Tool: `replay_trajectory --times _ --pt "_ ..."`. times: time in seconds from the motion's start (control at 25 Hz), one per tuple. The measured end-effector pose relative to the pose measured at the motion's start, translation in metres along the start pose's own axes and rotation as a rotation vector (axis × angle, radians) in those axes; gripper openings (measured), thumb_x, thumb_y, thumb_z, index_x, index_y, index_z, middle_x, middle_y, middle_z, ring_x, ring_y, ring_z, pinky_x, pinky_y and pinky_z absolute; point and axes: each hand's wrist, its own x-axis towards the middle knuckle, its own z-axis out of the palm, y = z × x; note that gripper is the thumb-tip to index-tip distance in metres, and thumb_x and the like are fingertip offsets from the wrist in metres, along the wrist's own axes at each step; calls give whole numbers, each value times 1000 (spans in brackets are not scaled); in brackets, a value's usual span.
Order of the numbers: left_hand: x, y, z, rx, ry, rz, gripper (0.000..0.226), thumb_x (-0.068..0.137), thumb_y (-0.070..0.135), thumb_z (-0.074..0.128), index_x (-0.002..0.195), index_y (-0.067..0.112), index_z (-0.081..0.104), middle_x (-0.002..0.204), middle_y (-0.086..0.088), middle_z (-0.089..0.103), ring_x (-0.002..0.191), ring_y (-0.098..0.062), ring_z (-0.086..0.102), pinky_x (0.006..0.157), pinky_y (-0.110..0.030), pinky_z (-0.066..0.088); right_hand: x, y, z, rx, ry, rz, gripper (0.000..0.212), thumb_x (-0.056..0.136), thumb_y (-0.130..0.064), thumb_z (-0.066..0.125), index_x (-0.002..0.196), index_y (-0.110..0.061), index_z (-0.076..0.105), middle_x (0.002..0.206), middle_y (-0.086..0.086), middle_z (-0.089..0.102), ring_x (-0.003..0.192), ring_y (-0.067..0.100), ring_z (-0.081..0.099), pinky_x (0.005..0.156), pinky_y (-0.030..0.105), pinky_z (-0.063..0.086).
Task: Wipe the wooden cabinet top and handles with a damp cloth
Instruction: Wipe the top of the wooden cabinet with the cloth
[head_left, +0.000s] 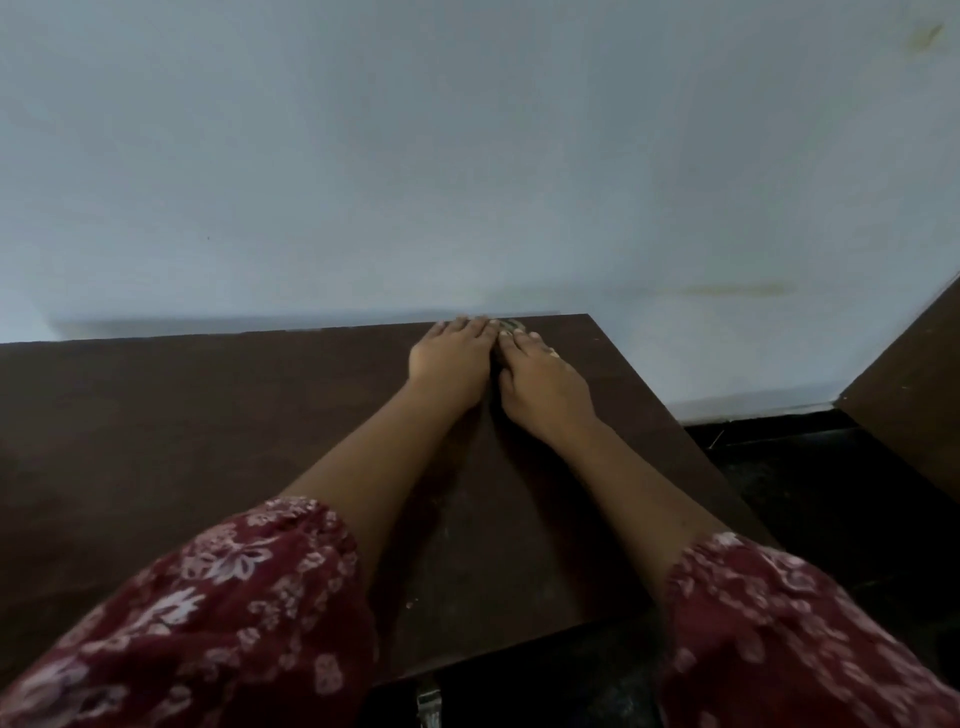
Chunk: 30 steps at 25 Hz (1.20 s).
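The dark brown wooden cabinet top fills the lower half of the view and ends at a pale wall. My left hand and my right hand lie side by side, palms down, near the far right corner of the top. Both press on a small greyish cloth. Only a sliver of the cloth shows past the fingertips; the rest is hidden under the hands. The fingers of both hands lie fairly flat along the surface, reaching the back edge by the wall.
A metal handle shows just below the cabinet's front edge. The pale blue wall stands right behind the top. A second dark wooden panel rises at the right, with dark floor between it and the cabinet.
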Motion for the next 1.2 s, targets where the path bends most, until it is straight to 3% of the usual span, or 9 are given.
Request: replay_trajectory --times 0.24,0.44,0.68,0.84,1.2 --pt "-38 -39 -10 -50 -50 -92 57 98 10 30 151 11 11 162 -3 7 149 -17 7 121 -32 7 -7 -48 10 2 -3 -121 53 95 -20 35 146 -9 25 155 10 27 145 25 21 116 35 19" --pt "-48 -9 -8 -106 -63 -10 56 98 9 27 151 7 10 162 -7 5 150 -19 4 121 -34 7 -43 -22 -5 -45 -12 -144 53 96 -25 34 147 -14 23 156 5 26 145 19 22 115 34 24" --pt "-13 8 1 -120 -66 19 57 99 10 29 151 11 6 162 -3 1 150 -18 1 123 -36 7 -21 3 -8 -15 -68 -63 54 97 -21 32 148 -10 18 158 9 19 146 24 16 118 34 16" --pt "11 -13 2 -119 -70 -17 57 98 11 31 151 12 10 162 -5 6 149 -24 7 121 -44 16 13 -4 -4 -15 -84 -45 54 97 -19 32 148 -9 19 158 12 18 146 26 16 118 37 16" --pt "-12 -101 -5 -35 -37 -156 58 98 9 31 151 9 10 161 -8 9 149 -25 8 121 -45 18 42 -86 17 -17 -57 -196 53 96 -19 34 146 -6 24 156 14 24 144 25 23 115 32 20"
